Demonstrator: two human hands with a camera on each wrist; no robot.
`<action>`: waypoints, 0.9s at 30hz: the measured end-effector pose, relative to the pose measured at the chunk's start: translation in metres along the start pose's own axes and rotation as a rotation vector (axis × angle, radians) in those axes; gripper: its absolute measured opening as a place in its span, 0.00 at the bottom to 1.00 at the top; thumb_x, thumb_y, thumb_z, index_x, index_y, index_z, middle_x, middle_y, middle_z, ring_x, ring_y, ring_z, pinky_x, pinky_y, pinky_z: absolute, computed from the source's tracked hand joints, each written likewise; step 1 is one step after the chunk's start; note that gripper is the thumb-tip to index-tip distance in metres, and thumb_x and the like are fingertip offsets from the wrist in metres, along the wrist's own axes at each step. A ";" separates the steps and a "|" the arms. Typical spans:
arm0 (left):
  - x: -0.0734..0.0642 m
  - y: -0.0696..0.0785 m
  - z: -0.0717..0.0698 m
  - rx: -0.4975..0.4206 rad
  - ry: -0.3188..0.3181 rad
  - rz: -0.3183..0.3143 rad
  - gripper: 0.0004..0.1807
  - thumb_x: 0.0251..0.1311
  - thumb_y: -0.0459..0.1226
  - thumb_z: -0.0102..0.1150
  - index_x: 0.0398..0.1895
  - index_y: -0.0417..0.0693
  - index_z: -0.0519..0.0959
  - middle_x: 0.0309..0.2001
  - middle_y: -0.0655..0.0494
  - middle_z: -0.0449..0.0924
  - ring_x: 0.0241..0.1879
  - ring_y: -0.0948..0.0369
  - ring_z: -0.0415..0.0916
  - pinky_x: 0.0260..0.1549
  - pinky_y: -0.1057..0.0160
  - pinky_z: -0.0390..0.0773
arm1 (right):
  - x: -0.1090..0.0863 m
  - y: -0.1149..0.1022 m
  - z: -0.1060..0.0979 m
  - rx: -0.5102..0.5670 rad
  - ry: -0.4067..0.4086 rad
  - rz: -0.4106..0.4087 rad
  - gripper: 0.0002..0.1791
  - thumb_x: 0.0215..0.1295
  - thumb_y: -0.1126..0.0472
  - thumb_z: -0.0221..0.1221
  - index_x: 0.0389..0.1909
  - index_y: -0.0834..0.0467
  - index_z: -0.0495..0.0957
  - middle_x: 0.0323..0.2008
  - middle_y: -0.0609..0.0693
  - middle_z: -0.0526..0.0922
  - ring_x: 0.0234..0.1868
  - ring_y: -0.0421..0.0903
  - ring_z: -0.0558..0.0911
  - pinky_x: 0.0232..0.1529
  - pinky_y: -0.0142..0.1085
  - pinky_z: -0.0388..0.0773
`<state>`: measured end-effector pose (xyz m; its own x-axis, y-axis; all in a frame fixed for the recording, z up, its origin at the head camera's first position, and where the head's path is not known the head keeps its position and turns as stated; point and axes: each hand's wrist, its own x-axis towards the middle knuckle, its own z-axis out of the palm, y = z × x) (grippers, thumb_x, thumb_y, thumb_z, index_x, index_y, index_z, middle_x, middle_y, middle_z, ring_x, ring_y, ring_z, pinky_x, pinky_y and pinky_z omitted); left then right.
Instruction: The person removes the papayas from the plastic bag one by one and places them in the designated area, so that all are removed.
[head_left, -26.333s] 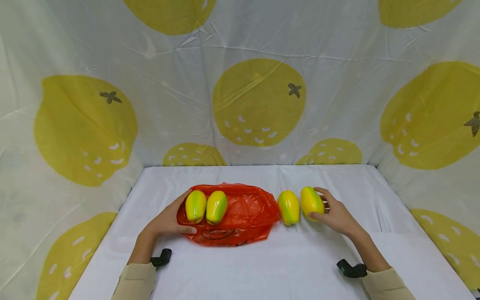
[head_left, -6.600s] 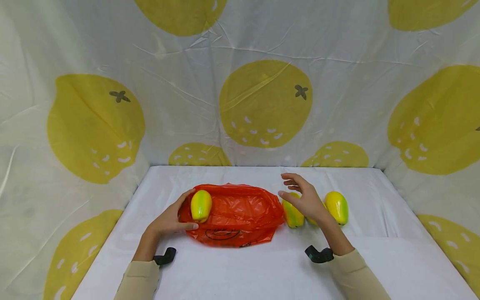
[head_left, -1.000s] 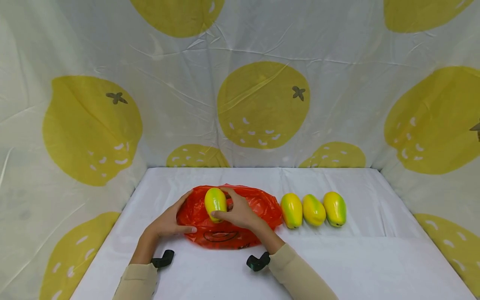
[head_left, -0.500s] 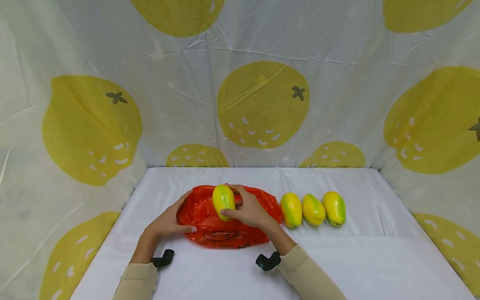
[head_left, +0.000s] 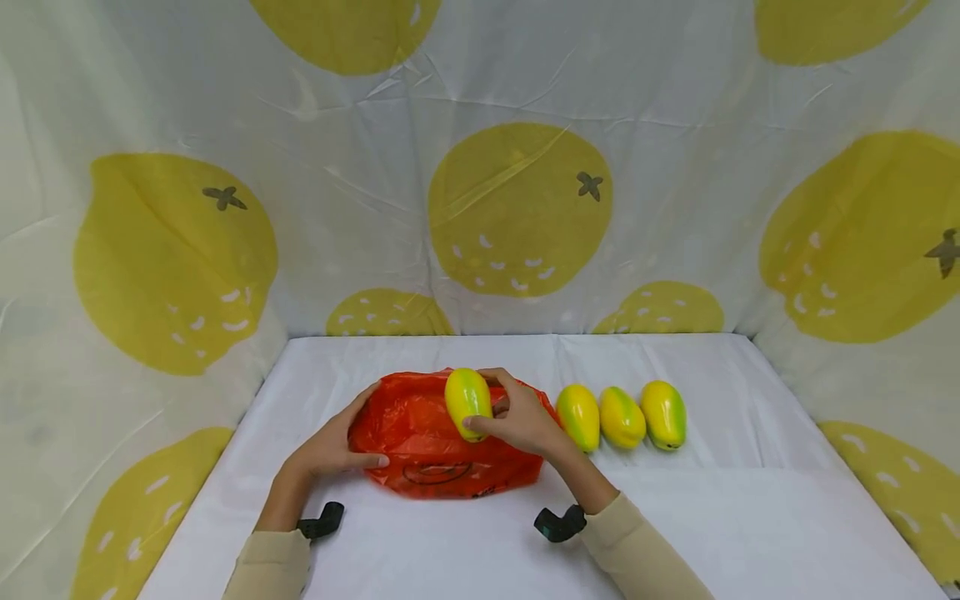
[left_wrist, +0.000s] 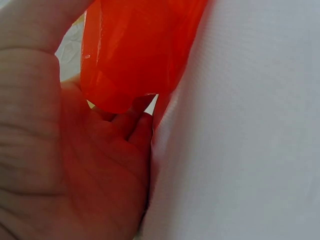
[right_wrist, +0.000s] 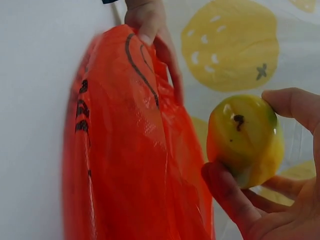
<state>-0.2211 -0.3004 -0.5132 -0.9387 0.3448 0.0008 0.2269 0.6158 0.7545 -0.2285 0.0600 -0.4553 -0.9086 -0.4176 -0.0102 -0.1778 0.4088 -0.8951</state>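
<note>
My left hand [head_left: 326, 446] holds the left end of a red plastic bag [head_left: 401, 425], its thumb on the front edge of the mouth. In the left wrist view, the bag [left_wrist: 135, 55] lies between the thumb and fingers of that hand. My right hand [head_left: 521, 421] grips a glossy yellow-green mango [head_left: 467, 402] above the right part of the bag. A small dark stem shows on this mango [right_wrist: 245, 135] in the right wrist view, with fingertips and thumb around its sides.
Three more mangoes stand in a row right of the bag: one [head_left: 577, 412] partly behind my right forearm, a middle one [head_left: 622, 418] and a far one [head_left: 664, 414]. White cloth [head_left: 450, 550] covers the table. Lemon-print curtains [head_left: 360, 200] enclose its back and sides.
Over the last second, my right hand has carried the mango rightward over the bag. The left hand keeps its hold. Since the oldest frame, the mangoes right of the bag have become three.
</note>
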 end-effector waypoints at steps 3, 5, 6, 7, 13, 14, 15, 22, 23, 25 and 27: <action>0.000 -0.002 0.000 0.006 0.000 0.013 0.67 0.44 0.55 0.81 0.84 0.65 0.46 0.79 0.47 0.58 0.75 0.41 0.59 0.67 0.33 0.70 | -0.003 0.001 -0.009 -0.016 0.018 -0.012 0.42 0.59 0.43 0.72 0.73 0.43 0.65 0.56 0.49 0.82 0.44 0.43 0.88 0.47 0.40 0.88; 0.001 -0.003 -0.001 0.006 0.001 0.019 0.67 0.44 0.55 0.81 0.84 0.65 0.46 0.80 0.47 0.57 0.75 0.41 0.59 0.67 0.33 0.70 | -0.005 0.001 -0.016 -0.018 0.028 -0.009 0.42 0.58 0.44 0.72 0.73 0.42 0.65 0.56 0.49 0.82 0.44 0.44 0.88 0.46 0.41 0.88; 0.002 -0.003 -0.001 0.003 0.002 0.017 0.67 0.44 0.55 0.81 0.84 0.66 0.46 0.80 0.47 0.57 0.76 0.41 0.58 0.67 0.33 0.70 | -0.007 0.001 -0.019 -0.014 0.030 -0.008 0.42 0.58 0.44 0.72 0.73 0.42 0.65 0.57 0.49 0.82 0.44 0.44 0.88 0.47 0.41 0.88; 0.002 -0.003 0.000 0.001 0.001 0.015 0.67 0.44 0.55 0.81 0.84 0.66 0.46 0.80 0.47 0.57 0.76 0.41 0.58 0.67 0.33 0.70 | -0.008 0.001 -0.023 -0.004 0.032 -0.005 0.42 0.58 0.45 0.72 0.73 0.42 0.65 0.57 0.49 0.82 0.44 0.44 0.88 0.47 0.42 0.88; 0.000 -0.003 0.002 -0.006 -0.009 0.000 0.68 0.43 0.54 0.81 0.84 0.66 0.46 0.80 0.47 0.57 0.76 0.41 0.58 0.66 0.35 0.73 | -0.020 0.008 -0.041 0.063 0.041 0.012 0.42 0.58 0.48 0.74 0.72 0.40 0.66 0.69 0.45 0.73 0.46 0.46 0.88 0.51 0.42 0.87; 0.000 -0.003 0.002 -0.003 -0.011 0.001 0.68 0.43 0.54 0.81 0.84 0.66 0.46 0.80 0.47 0.57 0.76 0.41 0.58 0.66 0.35 0.73 | -0.022 0.009 -0.044 0.066 0.042 0.012 0.42 0.58 0.48 0.74 0.72 0.40 0.66 0.71 0.45 0.71 0.47 0.46 0.88 0.51 0.42 0.87; 0.000 -0.004 0.002 0.000 -0.013 0.005 0.68 0.44 0.54 0.81 0.84 0.66 0.45 0.80 0.47 0.57 0.76 0.41 0.58 0.66 0.34 0.72 | -0.023 0.012 -0.047 0.066 0.044 0.012 0.42 0.58 0.48 0.74 0.72 0.40 0.66 0.72 0.45 0.70 0.48 0.46 0.88 0.51 0.42 0.87; 0.000 -0.003 0.001 0.002 -0.009 0.030 0.68 0.44 0.54 0.81 0.85 0.63 0.45 0.80 0.46 0.56 0.76 0.41 0.58 0.68 0.32 0.68 | -0.036 0.019 -0.069 0.025 0.078 0.034 0.43 0.58 0.45 0.74 0.73 0.40 0.65 0.73 0.47 0.69 0.49 0.47 0.87 0.50 0.42 0.88; 0.000 -0.002 0.001 0.002 -0.009 0.029 0.68 0.44 0.54 0.81 0.85 0.63 0.45 0.80 0.46 0.56 0.76 0.41 0.58 0.68 0.32 0.68 | -0.038 0.020 -0.072 0.021 0.083 0.039 0.43 0.58 0.44 0.73 0.73 0.39 0.65 0.73 0.47 0.69 0.49 0.48 0.87 0.50 0.42 0.88; 0.000 -0.002 0.000 0.002 -0.013 0.025 0.68 0.44 0.54 0.81 0.85 0.62 0.45 0.80 0.46 0.56 0.76 0.40 0.58 0.68 0.32 0.68 | -0.042 0.022 -0.078 0.018 0.087 0.048 0.43 0.59 0.44 0.73 0.73 0.38 0.65 0.73 0.46 0.68 0.51 0.49 0.86 0.50 0.42 0.87; -0.001 -0.002 0.001 0.006 -0.015 0.022 0.68 0.45 0.55 0.81 0.85 0.62 0.45 0.80 0.46 0.56 0.76 0.40 0.58 0.67 0.32 0.69 | -0.045 0.025 -0.082 0.016 0.092 0.050 0.42 0.59 0.44 0.73 0.73 0.37 0.64 0.74 0.47 0.67 0.54 0.50 0.86 0.51 0.43 0.87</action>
<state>-0.2210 -0.3015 -0.5152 -0.9295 0.3688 0.0072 0.2486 0.6119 0.7508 -0.2230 0.1557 -0.4402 -0.9471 -0.3206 -0.0151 -0.1257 0.4140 -0.9016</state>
